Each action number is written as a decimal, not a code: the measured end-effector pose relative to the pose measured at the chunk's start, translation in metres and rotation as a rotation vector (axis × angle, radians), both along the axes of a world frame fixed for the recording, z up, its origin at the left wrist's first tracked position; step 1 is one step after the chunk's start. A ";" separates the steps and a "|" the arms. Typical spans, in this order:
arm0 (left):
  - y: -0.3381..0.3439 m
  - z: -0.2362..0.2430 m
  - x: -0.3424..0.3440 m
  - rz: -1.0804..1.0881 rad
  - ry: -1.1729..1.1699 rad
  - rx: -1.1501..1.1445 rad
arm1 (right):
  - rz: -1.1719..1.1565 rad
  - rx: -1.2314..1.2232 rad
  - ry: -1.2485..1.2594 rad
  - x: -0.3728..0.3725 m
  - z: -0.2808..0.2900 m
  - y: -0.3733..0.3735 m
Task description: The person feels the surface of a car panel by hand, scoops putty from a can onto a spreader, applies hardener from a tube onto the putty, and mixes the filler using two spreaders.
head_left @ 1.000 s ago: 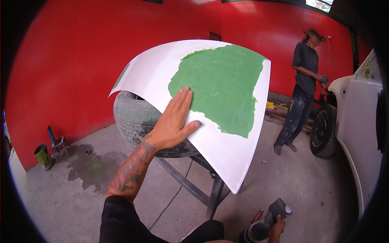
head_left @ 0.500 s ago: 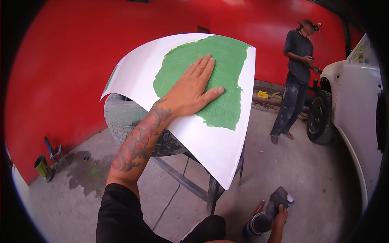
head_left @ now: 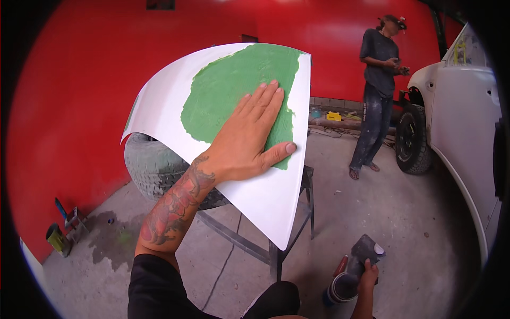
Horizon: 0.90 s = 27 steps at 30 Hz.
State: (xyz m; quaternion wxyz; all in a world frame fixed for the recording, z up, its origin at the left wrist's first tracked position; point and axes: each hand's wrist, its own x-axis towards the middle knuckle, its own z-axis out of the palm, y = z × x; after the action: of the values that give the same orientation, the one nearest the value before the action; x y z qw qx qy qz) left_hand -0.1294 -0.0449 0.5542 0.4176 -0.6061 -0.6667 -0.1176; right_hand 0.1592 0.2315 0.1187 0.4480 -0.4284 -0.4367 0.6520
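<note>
My left hand [head_left: 247, 133] lies flat, fingers stretched and thumb out, on a curved white car body panel [head_left: 260, 204]. Beneath its palm and fingers is a large green coated patch [head_left: 218, 90] with uneven edges. Down at the lower right, my right hand [head_left: 368, 277] is closed on a dark grey flat sheet [head_left: 364, 250], its thumb pressed on the face near a pale round spot. Right beside that hand is an open can [head_left: 344, 287] with a grey inside; a reddish-brown piece [head_left: 340, 266] sticks up at its rim. What supports the can is hidden.
The panel rests over a tire [head_left: 151, 165] on a dark metal stand [head_left: 234, 236]. A person [head_left: 380, 80] stands at the right by a white car [head_left: 462, 106] and its wheel [head_left: 413, 138]. A yellow-green bucket [head_left: 57, 239] stands near the red wall [head_left: 79, 117], beside a wet patch [head_left: 114, 234].
My left hand stays flat on the panel but now lies lower and nearer the green patch's right edge. The view has shifted slightly. My right hand keeps its hold on the sheet.
</note>
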 end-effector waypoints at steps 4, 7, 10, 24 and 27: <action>-0.022 -0.024 0.027 0.033 -0.027 -0.081 | 0.020 -0.040 0.030 0.001 0.010 -0.006; -0.025 -0.026 0.030 0.032 -0.022 -0.113 | 0.007 -0.022 0.061 0.004 0.008 -0.003; -0.012 -0.010 0.018 0.044 -0.033 -0.075 | -0.028 -0.031 0.025 0.004 0.008 -0.001; 0.056 0.057 -0.034 0.068 -0.095 0.124 | 0.034 0.112 0.157 0.002 -0.013 0.009; 0.053 0.056 -0.033 0.039 -0.110 0.134 | 0.010 0.042 -0.047 0.005 -0.014 0.013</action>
State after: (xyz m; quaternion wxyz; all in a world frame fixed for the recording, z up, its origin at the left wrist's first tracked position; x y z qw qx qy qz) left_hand -0.1623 0.0078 0.6097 0.4223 -0.5562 -0.6909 -0.1871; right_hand 0.1638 0.2443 0.1050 0.4431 -0.4317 -0.4627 0.6349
